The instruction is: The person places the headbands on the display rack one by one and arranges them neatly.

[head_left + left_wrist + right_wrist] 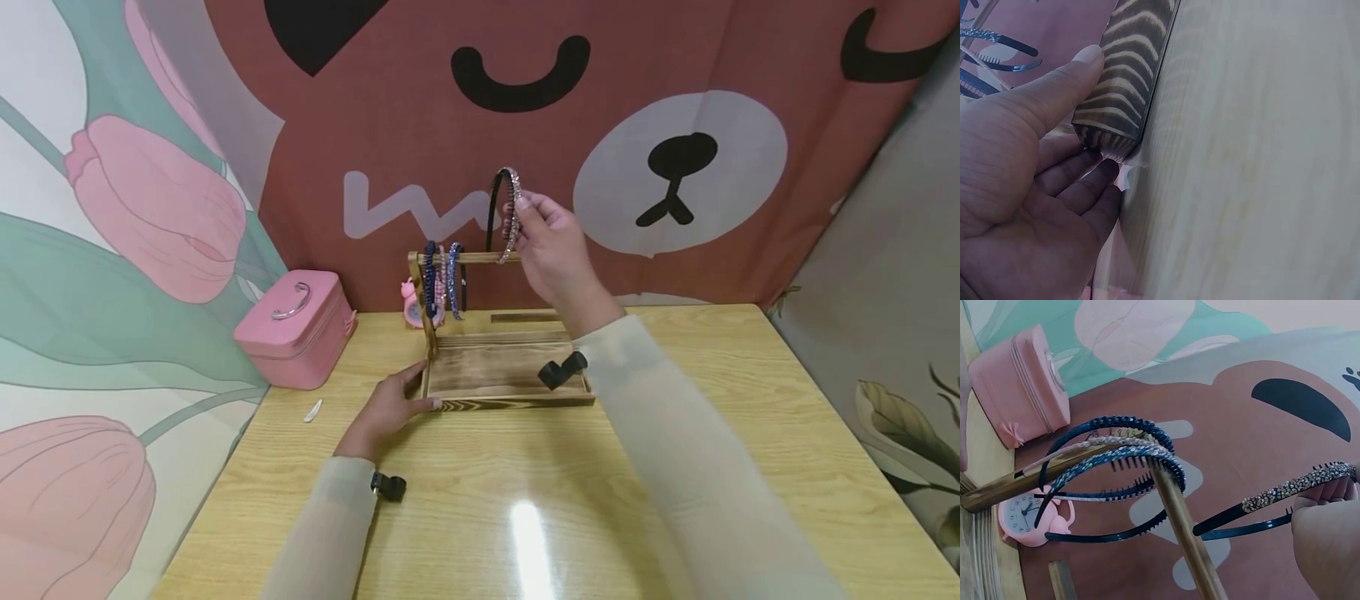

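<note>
A headband (513, 212) covered in sparkling stones is pinched in my right hand (555, 254), its ends at the height of the top bar (480, 257) of a wooden stand. In the right wrist view the same headband (1297, 489) has its dark ends close beside the bar (1188, 534). Several headbands (453, 279), dark blue, pink and glittery blue, hang at the bar's left end. My left hand (386, 408) holds the front left corner of the stand's tray (510, 403), thumb (1072, 78) along the striped front and fingers at the side.
A pink case (292, 333) with a metal handle stands at the back left. Behind the hanging headbands is a pink alarm clock (1025, 515). A small white hair clip (313, 410) lies left of my left hand. A wooden strip (525, 317) lies behind the stand.
</note>
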`<state>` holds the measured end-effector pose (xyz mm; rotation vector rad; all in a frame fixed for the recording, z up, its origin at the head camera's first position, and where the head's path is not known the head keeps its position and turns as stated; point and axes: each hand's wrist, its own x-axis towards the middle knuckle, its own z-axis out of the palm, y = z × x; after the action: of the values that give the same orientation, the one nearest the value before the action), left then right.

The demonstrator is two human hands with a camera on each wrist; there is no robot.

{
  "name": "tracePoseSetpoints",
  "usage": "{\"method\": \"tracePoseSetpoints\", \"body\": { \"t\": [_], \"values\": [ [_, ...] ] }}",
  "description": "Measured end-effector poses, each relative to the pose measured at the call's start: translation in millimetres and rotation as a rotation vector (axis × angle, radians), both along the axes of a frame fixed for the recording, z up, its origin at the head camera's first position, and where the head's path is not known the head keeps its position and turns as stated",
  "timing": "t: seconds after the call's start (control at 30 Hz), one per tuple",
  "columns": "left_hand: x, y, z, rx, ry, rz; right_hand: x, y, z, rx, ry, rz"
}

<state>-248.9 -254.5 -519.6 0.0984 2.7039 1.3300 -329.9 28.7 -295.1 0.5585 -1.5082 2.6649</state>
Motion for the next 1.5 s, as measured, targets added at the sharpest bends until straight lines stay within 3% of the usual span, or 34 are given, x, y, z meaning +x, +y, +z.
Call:
{"method": "tracePoseSetpoints", "body": {
  "t": [0.3, 0.57, 0.93, 1.5],
  "values": [
    [0.4, 0.8, 1.3, 0.007, -0.004, 0.001, -2.7, -9.5, -14.1, 0.097, -0.008, -0.014],
    [-0.3, 0.5, 1.2, -0.006, -0.007, 0.007, -1.6, -22.7, -48.1, 0.163, -0.101, -0.005],
    [-0.4, -0.3, 1.3, -0.007, 0.0, -0.002, -4.5, -38.5, -79.1, 0.392, -0.173, -0.154],
    [-0.5, -0.2, 0.7, 0.004, -0.01, -0.003, -0.7, -49.8, -91.1, 0.378, -0.137, -0.215]
  ]
}}
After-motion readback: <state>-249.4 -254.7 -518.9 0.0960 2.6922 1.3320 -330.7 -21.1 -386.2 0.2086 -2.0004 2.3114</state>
